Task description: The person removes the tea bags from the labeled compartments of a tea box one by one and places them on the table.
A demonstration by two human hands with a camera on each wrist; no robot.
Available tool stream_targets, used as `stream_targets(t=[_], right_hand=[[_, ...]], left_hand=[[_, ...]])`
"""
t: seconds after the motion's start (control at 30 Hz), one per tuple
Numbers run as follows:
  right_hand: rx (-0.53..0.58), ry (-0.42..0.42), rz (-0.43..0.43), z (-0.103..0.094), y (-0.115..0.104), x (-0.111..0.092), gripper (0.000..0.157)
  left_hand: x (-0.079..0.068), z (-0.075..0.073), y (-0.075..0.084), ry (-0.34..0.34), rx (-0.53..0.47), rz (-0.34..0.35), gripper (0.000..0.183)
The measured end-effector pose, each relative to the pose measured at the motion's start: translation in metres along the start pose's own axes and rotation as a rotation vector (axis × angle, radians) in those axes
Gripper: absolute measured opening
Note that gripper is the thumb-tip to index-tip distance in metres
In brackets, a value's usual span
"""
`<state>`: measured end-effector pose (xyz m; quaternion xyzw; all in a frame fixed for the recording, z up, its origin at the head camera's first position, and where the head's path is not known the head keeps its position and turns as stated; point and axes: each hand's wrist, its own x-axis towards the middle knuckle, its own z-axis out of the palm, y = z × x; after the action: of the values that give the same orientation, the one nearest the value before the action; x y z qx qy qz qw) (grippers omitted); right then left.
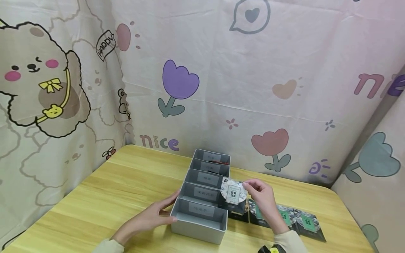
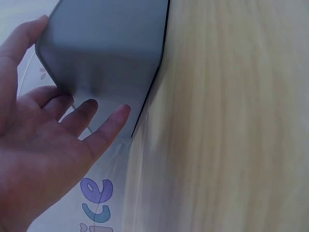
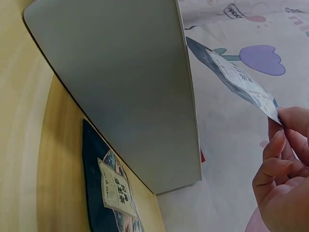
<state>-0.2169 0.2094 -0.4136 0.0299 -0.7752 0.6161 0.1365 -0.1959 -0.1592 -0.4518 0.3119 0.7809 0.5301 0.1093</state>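
Note:
My right hand (image 1: 261,196) pinches a tea sachet (image 1: 233,196) by its upper edge, between thumb and fingers. The sachet is dark with a white floral front and a pale label; it tilts over the right wall of a long grey divided box (image 1: 199,232). In the right wrist view, the sachet (image 3: 236,77) shows above the box's rim. My left hand (image 1: 152,218) lies against the box's left side near the front corner. In the left wrist view, its fingers (image 2: 113,123) are spread along the side wall, with the thumb up at the rim.
Several dark sachets (image 1: 308,223) with green labels lie in a row right of the box; one with a pale label (image 3: 118,188) lies beside its wall. Labels mark the compartments. A red-edged item (image 1: 219,162) shows in the rearmost compartment. A printed curtain (image 1: 215,70) hangs behind the table.

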Motion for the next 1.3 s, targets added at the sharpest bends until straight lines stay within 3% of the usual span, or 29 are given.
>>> stream_targets(t=[0.23,0.5,0.87,1.0,1.3], right_hand=[[-0.001,0.0,-0.005,-0.008,0.003,-0.007,0.019],[0.144,-0.012,0.131,-0.019,0.009,-0.011,0.015],[0.129,0.007,0.282,-0.033,0.024,-0.016,0.016],[0.095,-0.031,0.322,-0.034,0.032,-0.021,0.016],[0.033,-0.102,0.314,-0.027,0.039,-0.029,0.017]], left_hand=[[0.001,0.0,0.003,-0.006,-0.008,-0.021,0.08],[0.001,0.0,0.001,-0.01,-0.012,0.001,0.079],[0.0,-0.001,0.0,0.0,-0.014,0.001,0.08],[0.0,-0.001,0.0,-0.002,-0.014,-0.003,0.08],[0.0,-0.001,0.001,-0.001,-0.003,-0.004,0.079]])
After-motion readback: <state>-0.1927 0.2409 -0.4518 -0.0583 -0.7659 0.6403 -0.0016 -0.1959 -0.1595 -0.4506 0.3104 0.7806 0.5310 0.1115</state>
